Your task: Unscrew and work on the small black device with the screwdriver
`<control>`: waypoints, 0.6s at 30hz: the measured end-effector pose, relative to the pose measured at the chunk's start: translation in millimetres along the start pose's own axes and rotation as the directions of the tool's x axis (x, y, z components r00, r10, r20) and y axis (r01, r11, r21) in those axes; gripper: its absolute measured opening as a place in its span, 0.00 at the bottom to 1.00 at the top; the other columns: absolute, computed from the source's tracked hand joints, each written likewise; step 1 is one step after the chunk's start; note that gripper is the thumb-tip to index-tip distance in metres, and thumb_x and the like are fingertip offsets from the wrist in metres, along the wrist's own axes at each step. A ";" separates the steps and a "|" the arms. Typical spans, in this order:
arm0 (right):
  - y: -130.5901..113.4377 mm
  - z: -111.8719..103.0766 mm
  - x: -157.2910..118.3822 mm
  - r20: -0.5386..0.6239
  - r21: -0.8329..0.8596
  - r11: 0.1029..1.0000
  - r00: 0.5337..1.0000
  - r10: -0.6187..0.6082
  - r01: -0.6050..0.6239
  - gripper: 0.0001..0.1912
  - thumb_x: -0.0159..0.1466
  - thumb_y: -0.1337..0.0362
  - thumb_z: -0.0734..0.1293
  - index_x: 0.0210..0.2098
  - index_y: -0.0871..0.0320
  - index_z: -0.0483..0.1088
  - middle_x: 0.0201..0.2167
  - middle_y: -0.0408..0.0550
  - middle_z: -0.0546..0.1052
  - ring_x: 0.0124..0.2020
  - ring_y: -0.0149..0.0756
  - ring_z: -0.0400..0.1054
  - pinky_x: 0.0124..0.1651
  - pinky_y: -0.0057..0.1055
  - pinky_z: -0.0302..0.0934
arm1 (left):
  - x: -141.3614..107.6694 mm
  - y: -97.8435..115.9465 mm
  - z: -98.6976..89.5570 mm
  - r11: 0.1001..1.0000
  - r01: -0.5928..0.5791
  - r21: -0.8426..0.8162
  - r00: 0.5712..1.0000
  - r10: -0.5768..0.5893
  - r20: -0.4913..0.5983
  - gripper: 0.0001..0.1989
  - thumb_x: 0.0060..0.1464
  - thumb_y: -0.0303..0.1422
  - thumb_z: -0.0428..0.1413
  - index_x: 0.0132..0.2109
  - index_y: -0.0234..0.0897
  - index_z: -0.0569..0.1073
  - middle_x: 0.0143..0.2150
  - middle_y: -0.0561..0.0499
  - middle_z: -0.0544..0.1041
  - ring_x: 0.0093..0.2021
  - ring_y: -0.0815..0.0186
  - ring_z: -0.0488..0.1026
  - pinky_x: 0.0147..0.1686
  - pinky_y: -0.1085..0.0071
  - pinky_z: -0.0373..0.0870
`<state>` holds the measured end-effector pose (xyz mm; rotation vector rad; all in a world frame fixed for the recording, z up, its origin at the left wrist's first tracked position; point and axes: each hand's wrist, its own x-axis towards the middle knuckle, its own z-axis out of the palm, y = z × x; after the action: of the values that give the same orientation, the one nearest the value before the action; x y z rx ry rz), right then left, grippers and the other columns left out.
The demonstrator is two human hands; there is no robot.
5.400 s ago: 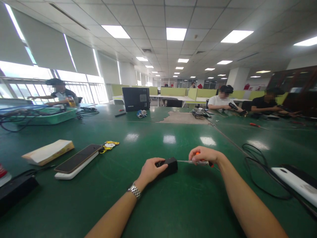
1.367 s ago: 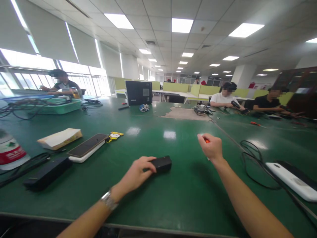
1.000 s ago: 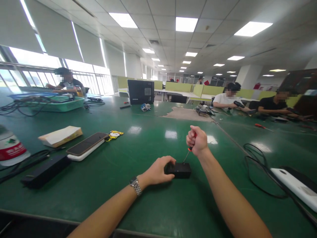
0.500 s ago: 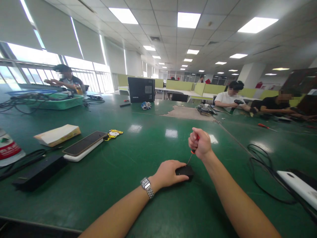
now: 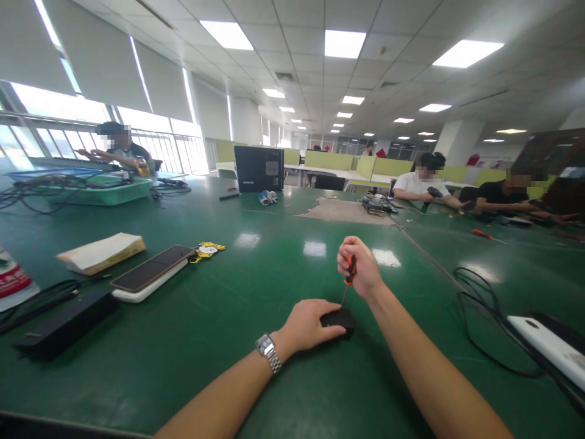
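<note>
A small black box-shaped block (image 5: 343, 322) lies on the green tabletop (image 5: 219, 341) in front of me. My left hand (image 5: 307, 324), with a metal watch (image 5: 268, 352) on its wrist, grips the block from the left, thumb along its near side and a finger along its far edge. Above it, my right hand (image 5: 359, 266) is closed around the orange and black handle of a screwdriver (image 5: 351, 269). The screwdriver slants down, and its tip meets the block's top near my left fingertip. What the tip sits in is too small to make out.
At left are a phone (image 5: 153, 268) on a white case, a paper pad (image 5: 101, 252), a long black box (image 5: 66, 326) and a bottle (image 5: 13, 280). To the right lie black cables (image 5: 475, 323) and a white device (image 5: 548, 347). Co-workers sit farther off.
My right hand's fingers have shifted on the screwdriver, and more of its handle shows. The left hand keeps its hold on the block. The whole view has shifted slightly.
</note>
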<state>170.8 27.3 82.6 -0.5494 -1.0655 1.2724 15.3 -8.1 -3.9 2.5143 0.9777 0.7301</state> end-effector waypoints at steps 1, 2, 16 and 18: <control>1.0 -0.3 -0.1 0.006 0.005 1.000 1.000 0.005 -0.005 0.09 0.53 0.65 0.68 0.30 0.54 0.62 0.19 0.33 0.63 0.14 0.23 0.54 0.14 0.20 0.46 | -0.1 -0.2 -0.3 1.000 -0.002 -0.002 1.000 0.002 0.002 0.23 0.54 0.47 0.59 0.54 0.42 0.73 0.48 0.49 0.78 0.47 0.57 0.75 0.46 0.68 0.70; 1.7 -0.8 -0.3 0.012 0.004 1.000 1.000 0.011 -0.011 0.09 0.53 0.64 0.68 0.28 0.54 0.62 0.18 0.33 0.63 0.14 0.23 0.54 0.14 0.20 0.47 | -0.3 -0.2 -0.6 1.000 -0.005 -0.005 1.000 0.005 0.006 0.23 0.54 0.47 0.59 0.54 0.42 0.73 0.48 0.49 0.78 0.47 0.57 0.75 0.46 0.68 0.70; -9.8 -3.7 -2.0 0.143 -0.104 0.983 0.976 0.164 -0.150 0.09 0.56 0.59 0.66 0.32 0.58 0.73 0.14 0.36 0.66 0.15 0.27 0.59 0.24 0.28 0.61 | -4.6 1.9 -4.4 1.000 -0.007 -0.026 1.000 0.007 0.016 0.22 0.54 0.46 0.59 0.53 0.41 0.73 0.48 0.49 0.78 0.46 0.57 0.75 0.45 0.68 0.70; -10.4 -2.3 -3.5 0.148 -0.124 0.979 0.973 0.179 -0.161 0.09 0.57 0.58 0.66 0.33 0.57 0.72 0.14 0.35 0.66 0.15 0.28 0.60 0.24 0.28 0.60 | -4.7 1.8 -4.3 1.000 -0.004 -0.030 1.000 0.004 0.015 0.22 0.54 0.46 0.59 0.53 0.41 0.73 0.48 0.49 0.78 0.46 0.57 0.75 0.45 0.68 0.70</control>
<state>178.1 21.8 89.0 -0.6439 -1.2492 1.4315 10.8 -12.1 -1.1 2.4932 0.9503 0.7208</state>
